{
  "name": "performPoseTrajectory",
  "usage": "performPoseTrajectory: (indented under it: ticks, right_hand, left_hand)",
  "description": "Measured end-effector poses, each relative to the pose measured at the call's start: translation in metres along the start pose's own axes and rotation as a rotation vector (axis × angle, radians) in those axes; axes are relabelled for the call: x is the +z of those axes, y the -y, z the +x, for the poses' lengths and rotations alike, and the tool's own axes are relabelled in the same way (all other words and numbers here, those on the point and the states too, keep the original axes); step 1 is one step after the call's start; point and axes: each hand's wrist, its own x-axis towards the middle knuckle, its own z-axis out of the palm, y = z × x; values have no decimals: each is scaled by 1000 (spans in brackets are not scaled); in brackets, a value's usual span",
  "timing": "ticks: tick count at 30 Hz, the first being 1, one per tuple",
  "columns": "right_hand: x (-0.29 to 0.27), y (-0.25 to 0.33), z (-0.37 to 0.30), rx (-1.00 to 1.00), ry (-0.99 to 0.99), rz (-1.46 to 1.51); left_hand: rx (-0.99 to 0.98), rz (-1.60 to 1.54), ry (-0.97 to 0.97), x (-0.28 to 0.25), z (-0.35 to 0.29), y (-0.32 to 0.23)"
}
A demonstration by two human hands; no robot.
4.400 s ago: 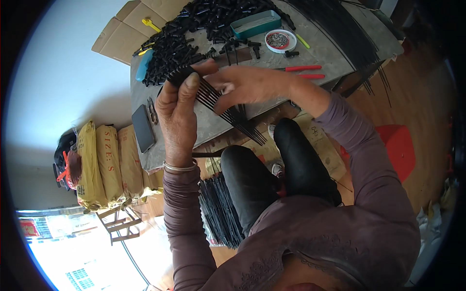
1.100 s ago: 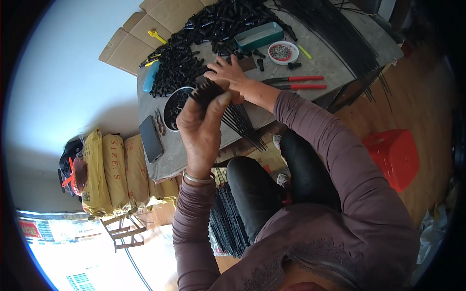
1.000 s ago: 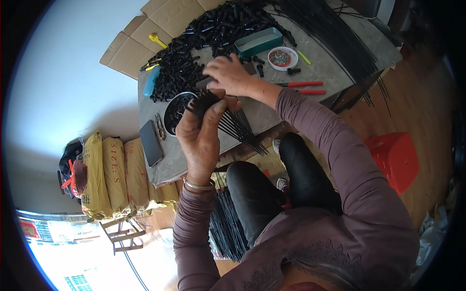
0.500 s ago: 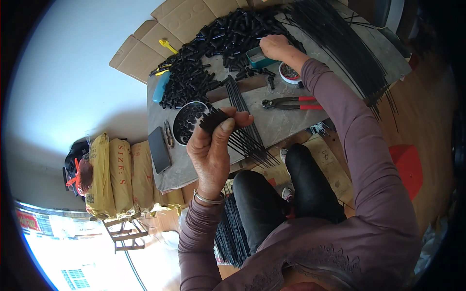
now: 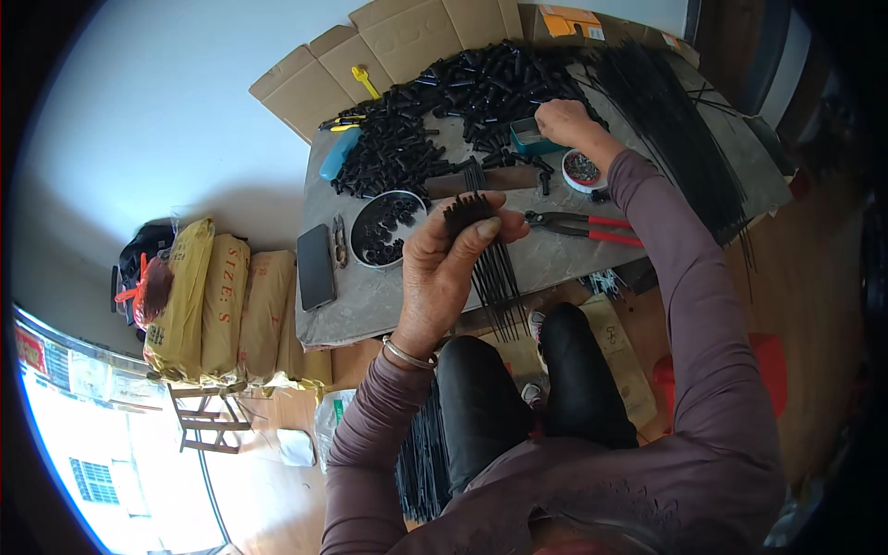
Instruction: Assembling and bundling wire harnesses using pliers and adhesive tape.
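Observation:
My left hand (image 5: 444,268) is closed round a bundle of thin black rods (image 5: 496,289), with the thumb pressed across them near their upper ends. The rods slant down over the table's front edge toward my knees. My right hand (image 5: 566,125) reaches to the rim of a small teal box (image 5: 529,145), fingers curled together; whatever they hold is hidden. Beside that hand stands a white and red tub (image 5: 583,170) of small metal bits. Close to my left hand is a round metal bowl (image 5: 381,263) containing small black ring-like parts.
Short black tubular parts (image 5: 393,148) are heaped across the back. Red-handled pincers (image 5: 592,228), snips (image 5: 340,242) and a dark phone (image 5: 316,268) lie on the grey table (image 5: 370,313). Long black rods (image 5: 680,139) cover the right side; cardboard (image 5: 407,44) stands behind.
The whole view has shifted, moving the table lower and rightward in the picture. My left hand has turned the bundle somewhat more upright. My right hand remains at the teal box.

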Motion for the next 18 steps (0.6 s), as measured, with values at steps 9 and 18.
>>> performPoseTrajectory:
  ticks: [9, 18]
  right_hand:
    - [-21, -8, -13, -28, -206, -23]
    - [-152, 70, -97, -384, -279, 1174]
  left_hand:
    - [34, 35, 18, 1, 0, -6]
    - [14, -15, 33, -4, 0, -5]
